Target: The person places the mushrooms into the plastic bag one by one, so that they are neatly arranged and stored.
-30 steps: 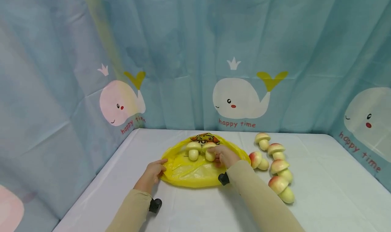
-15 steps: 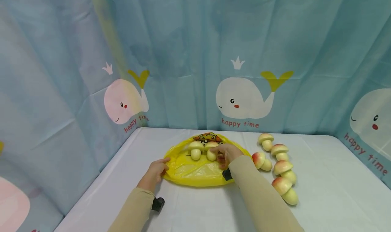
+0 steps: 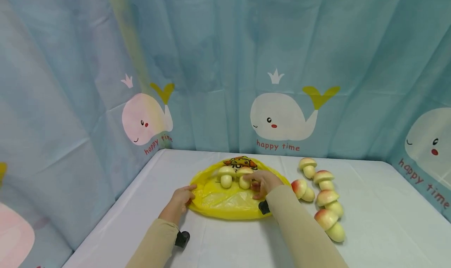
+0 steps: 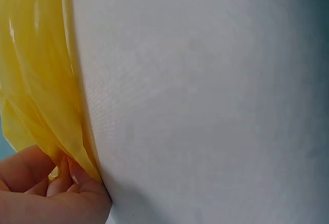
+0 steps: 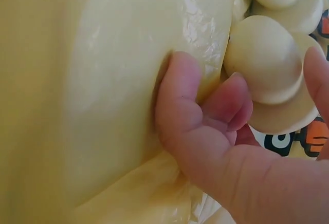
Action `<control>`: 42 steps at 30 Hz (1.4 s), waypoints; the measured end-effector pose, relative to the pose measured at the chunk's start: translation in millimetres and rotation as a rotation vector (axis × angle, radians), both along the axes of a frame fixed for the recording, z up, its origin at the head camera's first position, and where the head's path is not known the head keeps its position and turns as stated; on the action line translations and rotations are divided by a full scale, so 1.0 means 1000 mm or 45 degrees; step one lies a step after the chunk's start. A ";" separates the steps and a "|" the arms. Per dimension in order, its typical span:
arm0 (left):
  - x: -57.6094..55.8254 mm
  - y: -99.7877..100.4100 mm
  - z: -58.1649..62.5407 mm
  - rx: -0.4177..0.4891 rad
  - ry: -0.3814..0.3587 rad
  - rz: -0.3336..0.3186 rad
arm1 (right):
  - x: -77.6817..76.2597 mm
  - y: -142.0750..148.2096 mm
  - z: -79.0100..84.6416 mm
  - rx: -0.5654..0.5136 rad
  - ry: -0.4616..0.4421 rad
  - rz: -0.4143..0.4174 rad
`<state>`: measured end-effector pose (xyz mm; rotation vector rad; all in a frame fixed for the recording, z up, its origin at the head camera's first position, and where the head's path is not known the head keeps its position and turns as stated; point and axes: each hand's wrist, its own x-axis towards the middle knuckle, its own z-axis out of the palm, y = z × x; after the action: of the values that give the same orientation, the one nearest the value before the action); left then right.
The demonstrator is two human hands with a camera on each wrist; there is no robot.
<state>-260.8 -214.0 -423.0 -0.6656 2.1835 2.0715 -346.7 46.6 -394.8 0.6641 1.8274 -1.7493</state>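
Note:
A yellow plastic bag (image 3: 225, 211) lies on the table with its mouth spread wide. My left hand (image 3: 179, 202) pinches the bag's left edge; the left wrist view shows thumb and fingers on the gathered film. Inside the bag sit two toy mushrooms with pale stems, a left mushroom (image 3: 226, 177) and a right mushroom (image 3: 244, 181), side by side. My right hand (image 3: 264, 182) is in the bag's mouth beside the right mushroom. Its index finger reaches the cap, while the thumb (image 5: 177, 88) stands apart from the stem (image 5: 262, 57).
Several more toy mushrooms (image 3: 327, 199) with reddish caps lie right of the bag, most in a rough column. One mushroom (image 3: 303, 190) is close to the bag's right edge. A blue whale-print curtain (image 3: 211, 84) hangs behind the white table (image 3: 380, 213).
My right thumb and fingers have loosened from the right mushroom, and the hand has edged slightly rightward. My left hand keeps its hold on the bag. The head view has shifted a little.

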 end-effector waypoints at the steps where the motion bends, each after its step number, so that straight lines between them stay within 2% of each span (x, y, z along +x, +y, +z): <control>1: 0.000 0.001 0.000 -0.002 -0.003 -0.002 | 0.000 0.001 -0.001 0.001 0.003 0.003; 7: 0.001 0.002 -0.002 0.000 -0.021 0.020 | 0.000 0.003 -0.004 0.013 0.018 0.002; 12: -0.002 0.001 -0.005 -0.002 -0.027 0.007 | 0.002 0.012 0.003 0.009 0.003 0.048; 18: -0.002 0.000 0.000 -0.006 -0.025 0.001 | 0.016 0.029 0.027 0.017 0.082 0.086; 28: -0.005 0.001 -0.002 0.012 -0.052 0.018 | 0.043 0.087 0.062 -0.025 0.286 0.268; 32: -0.005 -0.001 0.001 0.009 -0.055 0.000 | 0.056 0.114 0.072 -0.009 0.363 0.376; 34: -0.005 -0.003 0.005 -0.009 -0.059 -0.035 | 0.062 0.128 0.076 0.035 0.418 0.436; 36: -0.005 -0.003 0.010 -0.096 -0.068 -0.106 | 0.068 0.143 0.080 0.101 0.476 0.499; 40: -0.005 -0.002 0.018 -0.254 -0.051 -0.285 | 0.080 0.171 0.082 0.248 0.535 0.542; 42: -0.005 -0.002 0.019 -0.287 -0.033 -0.351 | 0.087 0.184 0.079 0.304 0.540 0.551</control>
<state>-266.3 -216.4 -404.0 -0.3751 2.3605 1.6933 -259.9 230.7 -316.1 -0.0418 2.2781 -1.4657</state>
